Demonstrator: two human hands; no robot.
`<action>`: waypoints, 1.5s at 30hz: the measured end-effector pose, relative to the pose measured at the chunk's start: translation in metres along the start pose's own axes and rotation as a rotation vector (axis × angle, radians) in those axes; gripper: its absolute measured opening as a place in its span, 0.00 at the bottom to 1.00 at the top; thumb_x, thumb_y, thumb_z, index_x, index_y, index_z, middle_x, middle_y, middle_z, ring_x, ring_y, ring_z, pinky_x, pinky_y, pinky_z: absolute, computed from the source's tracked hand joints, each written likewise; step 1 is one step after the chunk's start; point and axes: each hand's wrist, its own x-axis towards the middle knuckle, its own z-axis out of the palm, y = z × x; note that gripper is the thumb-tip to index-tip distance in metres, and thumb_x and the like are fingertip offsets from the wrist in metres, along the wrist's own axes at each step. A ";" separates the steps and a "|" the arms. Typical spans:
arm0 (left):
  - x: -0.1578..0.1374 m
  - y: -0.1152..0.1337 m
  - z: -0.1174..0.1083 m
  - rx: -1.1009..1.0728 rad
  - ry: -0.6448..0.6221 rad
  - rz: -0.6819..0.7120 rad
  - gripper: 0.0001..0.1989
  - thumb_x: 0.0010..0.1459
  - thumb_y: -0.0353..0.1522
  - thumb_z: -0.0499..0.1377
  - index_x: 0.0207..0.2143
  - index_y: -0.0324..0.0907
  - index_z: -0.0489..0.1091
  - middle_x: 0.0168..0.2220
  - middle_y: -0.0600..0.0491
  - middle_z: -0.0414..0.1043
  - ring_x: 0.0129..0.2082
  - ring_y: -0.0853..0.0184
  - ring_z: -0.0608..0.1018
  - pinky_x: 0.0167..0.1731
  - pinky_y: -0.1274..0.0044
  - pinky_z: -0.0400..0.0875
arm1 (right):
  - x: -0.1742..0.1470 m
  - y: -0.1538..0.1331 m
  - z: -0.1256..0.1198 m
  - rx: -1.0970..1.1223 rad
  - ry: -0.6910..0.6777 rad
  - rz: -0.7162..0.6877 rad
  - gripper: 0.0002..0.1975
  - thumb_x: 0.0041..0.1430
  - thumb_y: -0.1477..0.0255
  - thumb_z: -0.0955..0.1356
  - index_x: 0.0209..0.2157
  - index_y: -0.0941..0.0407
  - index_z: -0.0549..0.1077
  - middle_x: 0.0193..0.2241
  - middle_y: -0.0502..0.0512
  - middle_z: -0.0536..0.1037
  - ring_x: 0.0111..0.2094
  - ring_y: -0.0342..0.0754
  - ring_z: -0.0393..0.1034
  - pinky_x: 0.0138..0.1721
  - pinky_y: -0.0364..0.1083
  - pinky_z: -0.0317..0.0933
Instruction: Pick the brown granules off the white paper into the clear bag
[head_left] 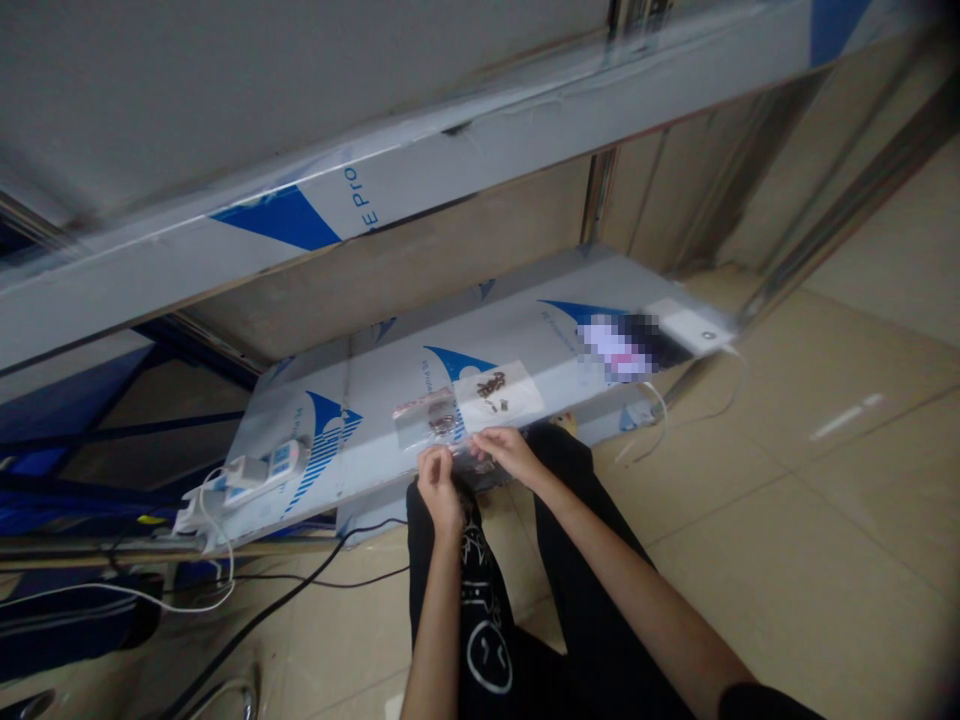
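Just over the front edge of the low shelf, my left hand (439,478) and my right hand (506,452) are close together, both with fingertips pinched. Between them stretches a small clear plastic bag (466,458), blurred, its contents hard to make out. Right behind it on the shelf lies another clear bag (415,424) with dark thin pieces inside. To the right of that bag, a white sheet (520,402) bears a pile of small brown pieces (492,385), with a few loose ones nearby.
The low shelf (360,440) is covered in blue-printed protective film. A power strip (283,462) with a white plug sits at its left end. A partly pixelated phone-like object (619,345) lies at the right. An upper shelf edge (465,180) crosses above; cables (300,585) hang below.
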 end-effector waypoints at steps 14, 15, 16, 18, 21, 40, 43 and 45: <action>0.000 0.002 0.005 0.089 -0.092 0.109 0.09 0.50 0.36 0.57 0.25 0.39 0.69 0.32 0.53 0.65 0.35 0.69 0.69 0.38 0.77 0.63 | 0.001 -0.005 0.002 -0.025 0.039 0.009 0.15 0.44 0.61 0.69 0.24 0.60 0.72 0.20 0.50 0.72 0.20 0.41 0.64 0.22 0.40 0.57; 0.000 0.002 0.005 0.088 -0.096 0.104 0.08 0.50 0.36 0.57 0.25 0.39 0.69 0.32 0.53 0.65 0.36 0.69 0.69 0.39 0.77 0.63 | 0.001 -0.005 0.002 -0.028 0.037 0.008 0.15 0.44 0.60 0.69 0.23 0.60 0.71 0.19 0.50 0.72 0.20 0.41 0.63 0.22 0.40 0.56; -0.001 0.002 0.005 0.085 -0.100 0.095 0.08 0.50 0.36 0.57 0.25 0.40 0.69 0.32 0.53 0.65 0.36 0.69 0.69 0.39 0.77 0.63 | 0.000 -0.005 0.002 -0.030 0.038 0.005 0.16 0.44 0.60 0.69 0.22 0.60 0.70 0.18 0.49 0.71 0.20 0.40 0.63 0.22 0.40 0.56; -0.001 0.002 0.004 0.070 -0.101 0.067 0.08 0.49 0.35 0.57 0.24 0.40 0.69 0.32 0.53 0.65 0.36 0.68 0.70 0.39 0.77 0.63 | 0.000 -0.004 0.002 -0.031 0.036 0.003 0.17 0.43 0.59 0.69 0.19 0.59 0.67 0.16 0.48 0.69 0.19 0.40 0.62 0.22 0.40 0.56; -0.001 0.001 0.003 0.017 -0.077 0.010 0.09 0.48 0.35 0.58 0.20 0.39 0.67 0.31 0.54 0.65 0.35 0.68 0.70 0.38 0.76 0.63 | 0.000 -0.001 0.002 -0.043 0.010 0.013 0.18 0.42 0.58 0.70 0.17 0.58 0.65 0.15 0.48 0.68 0.19 0.40 0.62 0.22 0.40 0.56; 0.003 -0.010 -0.009 0.018 -0.025 -0.010 0.20 0.51 0.41 0.55 0.45 0.41 0.65 0.39 0.47 0.69 0.32 0.66 0.73 0.35 0.73 0.68 | 0.027 0.021 0.012 -0.096 0.278 0.046 0.25 0.42 0.50 0.66 0.31 0.59 0.68 0.23 0.56 0.75 0.10 0.41 0.59 0.10 0.42 0.54; 0.004 -0.014 -0.011 0.045 -0.011 -0.005 0.18 0.51 0.42 0.54 0.40 0.40 0.67 0.37 0.47 0.70 0.34 0.64 0.73 0.37 0.72 0.67 | 0.050 0.008 0.029 -0.055 0.294 0.021 0.26 0.43 0.53 0.66 0.37 0.60 0.68 0.24 0.56 0.76 0.09 0.40 0.58 0.10 0.41 0.53; 0.004 -0.015 -0.012 0.071 -0.007 0.022 0.17 0.50 0.43 0.54 0.36 0.41 0.68 0.35 0.48 0.70 0.33 0.63 0.73 0.36 0.71 0.67 | 0.068 -0.002 0.041 -0.035 0.292 0.023 0.25 0.45 0.56 0.66 0.40 0.60 0.67 0.23 0.55 0.76 0.10 0.41 0.60 0.11 0.41 0.54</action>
